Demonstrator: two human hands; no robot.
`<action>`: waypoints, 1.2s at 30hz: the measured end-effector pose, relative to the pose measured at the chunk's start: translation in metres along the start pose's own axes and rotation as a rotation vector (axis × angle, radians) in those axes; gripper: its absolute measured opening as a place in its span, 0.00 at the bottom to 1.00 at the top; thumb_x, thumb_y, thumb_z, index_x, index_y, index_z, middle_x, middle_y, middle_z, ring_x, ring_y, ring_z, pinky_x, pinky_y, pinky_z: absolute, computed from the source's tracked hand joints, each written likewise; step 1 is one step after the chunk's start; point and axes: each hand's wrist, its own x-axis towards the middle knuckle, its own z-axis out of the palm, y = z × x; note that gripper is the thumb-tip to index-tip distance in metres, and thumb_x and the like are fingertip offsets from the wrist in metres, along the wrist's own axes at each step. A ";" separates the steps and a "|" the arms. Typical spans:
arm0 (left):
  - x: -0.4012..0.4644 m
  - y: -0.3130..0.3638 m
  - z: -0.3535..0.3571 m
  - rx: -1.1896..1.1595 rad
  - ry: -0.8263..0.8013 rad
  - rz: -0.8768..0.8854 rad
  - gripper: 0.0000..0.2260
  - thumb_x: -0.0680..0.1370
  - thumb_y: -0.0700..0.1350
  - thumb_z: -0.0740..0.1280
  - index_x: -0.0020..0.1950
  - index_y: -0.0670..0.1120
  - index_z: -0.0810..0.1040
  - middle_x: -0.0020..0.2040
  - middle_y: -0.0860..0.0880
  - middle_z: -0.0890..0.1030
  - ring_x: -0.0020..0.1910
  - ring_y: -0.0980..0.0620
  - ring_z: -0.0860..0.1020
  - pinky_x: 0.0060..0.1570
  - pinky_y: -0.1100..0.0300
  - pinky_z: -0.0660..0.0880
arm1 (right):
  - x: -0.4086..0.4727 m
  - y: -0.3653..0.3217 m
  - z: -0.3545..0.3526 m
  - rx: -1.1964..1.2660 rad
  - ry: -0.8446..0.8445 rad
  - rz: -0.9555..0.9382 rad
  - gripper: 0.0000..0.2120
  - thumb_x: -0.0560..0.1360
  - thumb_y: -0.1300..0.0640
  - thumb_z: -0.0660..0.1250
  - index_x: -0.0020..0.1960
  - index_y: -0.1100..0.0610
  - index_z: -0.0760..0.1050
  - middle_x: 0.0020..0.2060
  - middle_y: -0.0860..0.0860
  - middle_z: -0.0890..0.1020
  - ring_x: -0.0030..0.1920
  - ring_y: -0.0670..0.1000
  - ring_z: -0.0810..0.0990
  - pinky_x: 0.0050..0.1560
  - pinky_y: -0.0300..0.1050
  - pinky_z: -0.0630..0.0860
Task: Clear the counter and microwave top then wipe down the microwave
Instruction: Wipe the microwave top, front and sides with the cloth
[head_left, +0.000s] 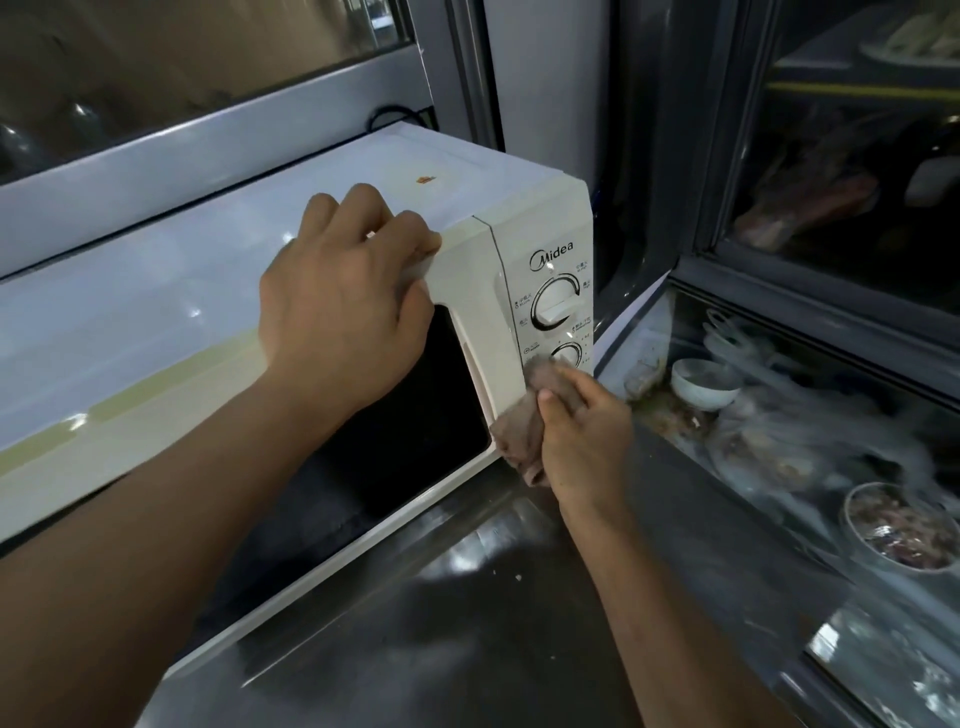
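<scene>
So the white Midea microwave (260, 322) sits on a shiny steel desk (467, 623), pushed up against a window frame on the far side. The left hand (343, 301) is draped over the top front edge of the door, fingers curled down over the edge and gripping it. The right hand (582, 431) is pinching a brownish-pink cloth (524, 426) and pressing it against the control panel, right over the lower dial (566, 356); part of the cloth hangs down past the bottom corner of the door. The upper dial (556, 304) is uncovered, just above the cloth. The microwave top looks pretty bare except for a little orange-brown spot (425, 180) toward the far end, and a black cable (395, 117) loops up behind it. Off to the right, lower down behind glass, there's a small white bowl (704, 384), some plastic-bagged stuff, and a bowl of something dark (893, 525) nearer the right edge, all a bit blurry.
</scene>
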 end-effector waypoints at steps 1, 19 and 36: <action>0.000 0.000 -0.001 -0.008 -0.004 -0.004 0.13 0.73 0.44 0.62 0.55 0.46 0.78 0.48 0.45 0.74 0.48 0.42 0.72 0.33 0.57 0.63 | 0.002 -0.008 0.002 0.009 0.026 -0.064 0.12 0.76 0.64 0.64 0.58 0.57 0.79 0.50 0.50 0.82 0.53 0.46 0.80 0.58 0.39 0.75; 0.001 0.000 -0.002 -0.012 -0.003 -0.010 0.14 0.73 0.45 0.61 0.55 0.47 0.78 0.48 0.47 0.74 0.47 0.44 0.71 0.33 0.58 0.62 | -0.001 0.072 0.017 -0.201 0.187 -0.163 0.09 0.74 0.72 0.59 0.48 0.65 0.77 0.50 0.60 0.76 0.47 0.52 0.76 0.49 0.20 0.64; 0.000 0.000 -0.002 0.038 0.013 0.012 0.13 0.73 0.44 0.61 0.55 0.46 0.79 0.48 0.45 0.75 0.46 0.42 0.72 0.32 0.61 0.57 | -0.023 0.080 0.044 -0.234 0.026 -0.093 0.03 0.74 0.58 0.55 0.43 0.50 0.63 0.39 0.61 0.74 0.36 0.60 0.75 0.36 0.57 0.78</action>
